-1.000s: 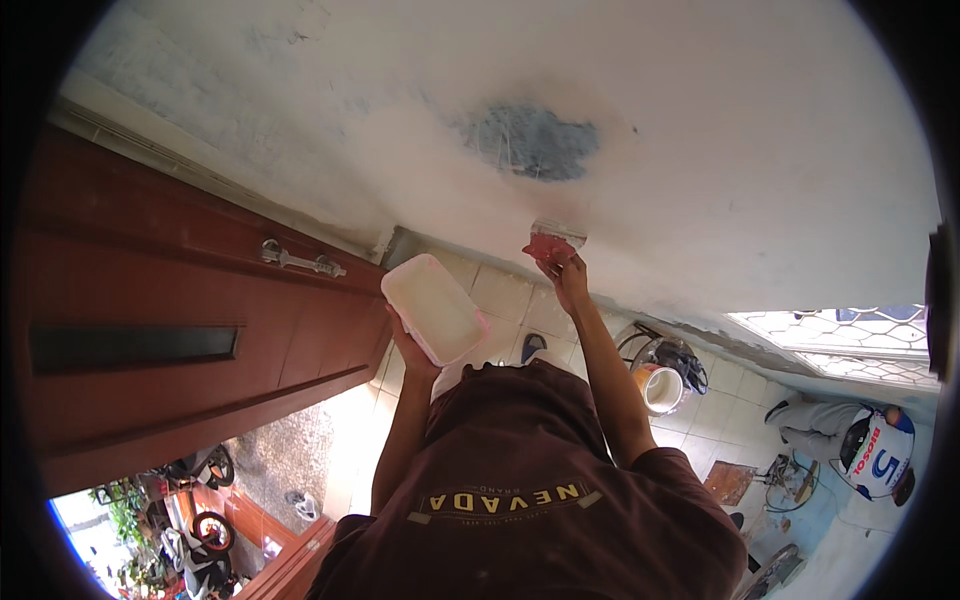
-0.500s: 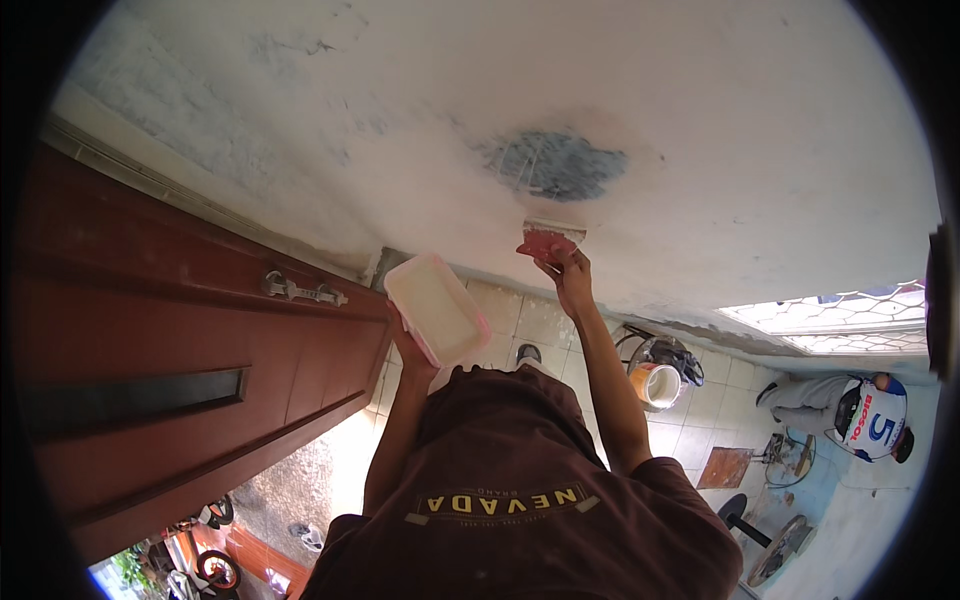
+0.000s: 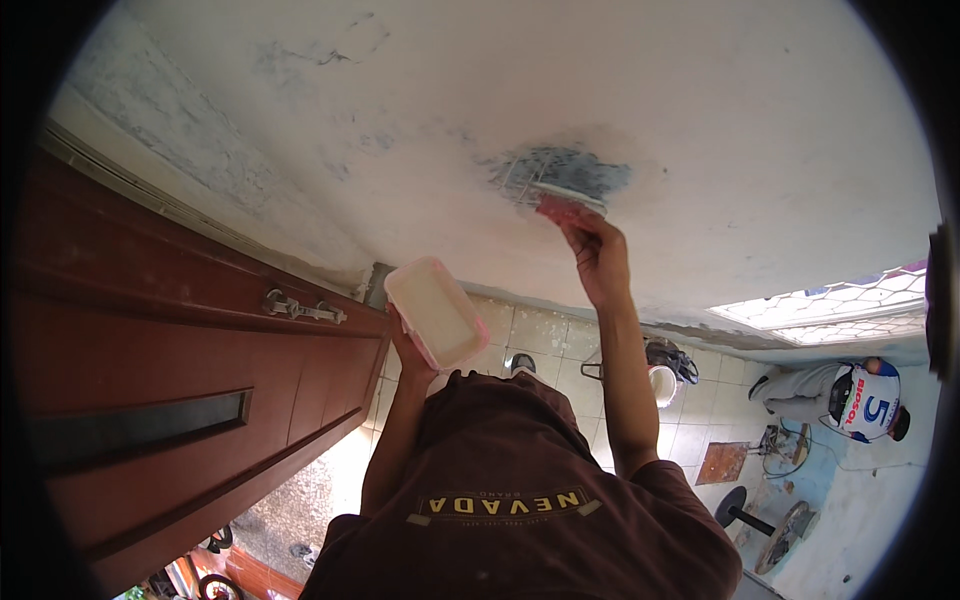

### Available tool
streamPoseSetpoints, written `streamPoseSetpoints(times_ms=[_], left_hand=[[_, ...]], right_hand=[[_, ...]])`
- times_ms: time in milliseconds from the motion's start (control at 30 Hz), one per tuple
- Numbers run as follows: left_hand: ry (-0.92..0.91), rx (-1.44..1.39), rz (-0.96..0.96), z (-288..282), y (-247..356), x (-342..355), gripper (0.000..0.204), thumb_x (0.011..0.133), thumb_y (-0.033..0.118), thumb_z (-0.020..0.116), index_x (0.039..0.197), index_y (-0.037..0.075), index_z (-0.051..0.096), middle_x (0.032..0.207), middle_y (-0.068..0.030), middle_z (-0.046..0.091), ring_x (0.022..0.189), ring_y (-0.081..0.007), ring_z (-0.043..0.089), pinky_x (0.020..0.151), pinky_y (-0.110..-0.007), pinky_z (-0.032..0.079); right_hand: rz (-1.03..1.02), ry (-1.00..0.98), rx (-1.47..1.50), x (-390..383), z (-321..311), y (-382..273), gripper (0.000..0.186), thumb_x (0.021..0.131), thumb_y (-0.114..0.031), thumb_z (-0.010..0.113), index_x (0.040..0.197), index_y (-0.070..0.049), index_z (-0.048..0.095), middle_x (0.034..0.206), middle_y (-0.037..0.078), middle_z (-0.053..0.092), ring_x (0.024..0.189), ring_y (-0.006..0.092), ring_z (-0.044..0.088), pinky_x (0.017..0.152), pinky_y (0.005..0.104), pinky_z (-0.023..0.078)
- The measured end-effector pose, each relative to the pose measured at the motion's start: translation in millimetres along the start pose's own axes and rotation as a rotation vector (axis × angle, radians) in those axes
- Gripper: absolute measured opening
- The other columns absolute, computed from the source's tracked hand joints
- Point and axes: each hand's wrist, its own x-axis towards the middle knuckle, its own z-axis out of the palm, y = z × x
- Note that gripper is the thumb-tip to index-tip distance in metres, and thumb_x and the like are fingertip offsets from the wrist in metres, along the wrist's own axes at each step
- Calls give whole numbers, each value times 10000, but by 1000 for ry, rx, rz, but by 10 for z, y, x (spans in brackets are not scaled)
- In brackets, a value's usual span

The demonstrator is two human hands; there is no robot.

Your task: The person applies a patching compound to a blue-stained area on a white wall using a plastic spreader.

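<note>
My right hand (image 3: 600,258) is closed on a red putty knife (image 3: 568,211) with a wide pale blade. The blade's edge meets the lower part of a dark grey-blue patch (image 3: 585,172) on the whitish wall (image 3: 420,160). My left hand (image 3: 408,342) grips the side of a rectangular pink-rimmed plastic tub (image 3: 440,312), held tilted at waist height. Pale, smooth material fills its inside. Part of my left hand's fingers is hidden beneath the tub.
A brown wooden door (image 3: 180,330) with a metal handle (image 3: 305,305) stands at the left. At right are a white bucket (image 3: 663,386), a barred window (image 3: 830,305) and a crouching person (image 3: 865,402). Pale tiles (image 3: 540,330) cover the floor.
My right hand has raised the putty knife up and slightly right, from below the dark patch onto its lower edge. The tub in my left hand has barely moved.
</note>
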Motion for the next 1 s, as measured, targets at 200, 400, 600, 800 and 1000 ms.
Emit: streamPoseSetpoints(times_ms=[200,400,600,800,1000], left_hand=[[-25,-1,-19,-25,57,64,781,940,772,453,1502,229,456,1395,-55,594,1235,-323,618,994,-604,524],[-56,-3,-44,-13,83,132,780,933,775,465,1502,242,457,1394,-48,598,1231,-324,623,988,-621,523],[-71,-11,-47,-46,77,213,773,933,778,462,1500,252,459,1401,-36,593,1224,-321,624,972,-633,526],[-96,1,-13,-46,-13,205,756,967,752,424,1511,227,445,1420,-39,571,1262,-300,595,997,-590,521],[-143,72,-1,28,-22,158,745,1008,717,381,1528,185,425,1440,-65,544,1294,-274,566,1047,-502,515]], right_hand=[[23,-12,304,-59,115,-434,211,980,8,506,1050,187,593,1081,273,688,977,305,731,859,255,649],[380,-31,633,29,-80,44,264,981,38,485,1149,238,524,1195,324,609,975,277,720,855,200,649],[365,-201,1074,511,-553,-90,374,1024,39,435,1355,209,395,1296,313,548,1090,330,686,909,305,654],[177,-166,907,-186,-173,-470,348,982,58,474,1280,236,448,1098,284,620,881,258,719,833,234,666],[139,213,421,-20,-538,367,312,965,35,523,1203,237,531,1130,296,640,894,218,708,817,205,647]])
